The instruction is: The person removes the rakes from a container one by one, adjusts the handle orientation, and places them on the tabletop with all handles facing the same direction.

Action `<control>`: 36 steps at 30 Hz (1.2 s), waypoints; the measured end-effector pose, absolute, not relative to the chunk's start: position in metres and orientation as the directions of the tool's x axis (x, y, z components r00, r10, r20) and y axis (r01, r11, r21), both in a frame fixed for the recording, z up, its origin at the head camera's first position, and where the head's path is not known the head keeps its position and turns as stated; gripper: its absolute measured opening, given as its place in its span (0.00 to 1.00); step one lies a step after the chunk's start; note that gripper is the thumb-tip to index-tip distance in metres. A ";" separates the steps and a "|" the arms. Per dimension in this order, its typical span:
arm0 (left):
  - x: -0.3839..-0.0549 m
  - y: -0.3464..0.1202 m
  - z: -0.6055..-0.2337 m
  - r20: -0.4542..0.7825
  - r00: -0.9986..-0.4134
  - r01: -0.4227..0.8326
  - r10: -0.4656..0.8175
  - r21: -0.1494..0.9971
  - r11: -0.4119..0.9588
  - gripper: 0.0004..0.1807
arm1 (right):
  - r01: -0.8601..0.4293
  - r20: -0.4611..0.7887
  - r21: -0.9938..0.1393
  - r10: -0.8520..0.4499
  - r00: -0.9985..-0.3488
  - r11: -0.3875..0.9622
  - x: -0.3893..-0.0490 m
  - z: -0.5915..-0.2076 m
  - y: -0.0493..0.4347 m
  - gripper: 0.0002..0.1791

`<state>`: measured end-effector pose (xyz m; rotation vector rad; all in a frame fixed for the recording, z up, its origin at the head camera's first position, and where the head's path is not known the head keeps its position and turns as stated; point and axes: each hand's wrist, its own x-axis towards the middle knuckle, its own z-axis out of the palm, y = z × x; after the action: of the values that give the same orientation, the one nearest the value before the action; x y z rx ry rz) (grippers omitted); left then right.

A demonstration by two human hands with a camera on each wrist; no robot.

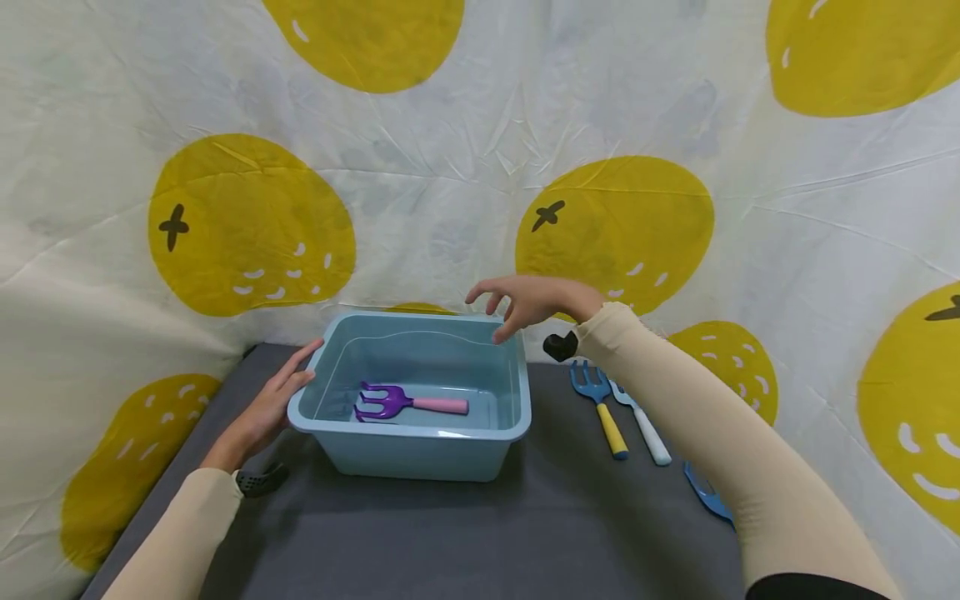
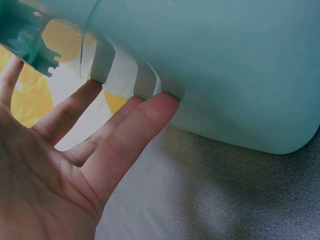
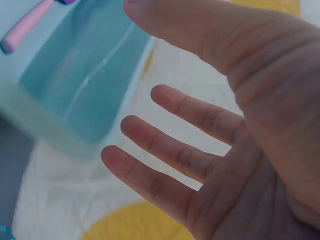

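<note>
A light blue plastic tub stands on the grey cloth. Inside it lies a purple garden hand fork with a pink handle. My left hand is at the tub's left side; in the left wrist view its straight fingertips touch the outer wall. Over the back right corner of the tub hovers my right hand, fingers spread and loosely bent, holding nothing. From the right wrist view, its palm and fingers are bare beside the tub's edge.
Right of the tub lie a blue hand fork with a yellow handle and a tool with a pale blue handle. Another blue tool is partly hidden by my right sleeve. A white curtain with yellow fruit prints hangs close behind.
</note>
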<state>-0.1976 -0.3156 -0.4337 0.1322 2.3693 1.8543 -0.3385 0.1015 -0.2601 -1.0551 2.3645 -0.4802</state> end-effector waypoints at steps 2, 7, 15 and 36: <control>-0.198 -0.316 -0.435 -0.047 -0.988 -0.010 0.149 0.971 0.240 0.35 | -0.615 -0.309 -0.477 -0.775 -0.552 0.628 -0.341 -0.266 0.087 0.41; -0.198 -0.317 -0.435 -0.041 -0.987 -0.004 0.153 0.972 0.235 0.34 | -0.667 -0.334 -0.411 -0.784 -0.524 0.621 -0.343 -0.280 0.053 0.41; -0.199 -0.322 -0.436 -0.039 -0.987 -0.004 0.154 0.975 0.221 0.34 | -0.598 -0.428 -0.445 -0.744 -0.512 0.667 -0.347 -0.318 0.003 0.41; -0.201 -0.318 -0.436 -0.027 -0.988 0.008 0.151 0.974 0.227 0.33 | -0.596 -0.553 -0.141 -0.562 -0.615 0.791 -0.345 -0.405 -0.038 0.29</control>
<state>-0.2008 -0.3177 -0.4360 0.1534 2.3683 1.8776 -0.3454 -0.0383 -0.4046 -0.8568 2.3871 0.0746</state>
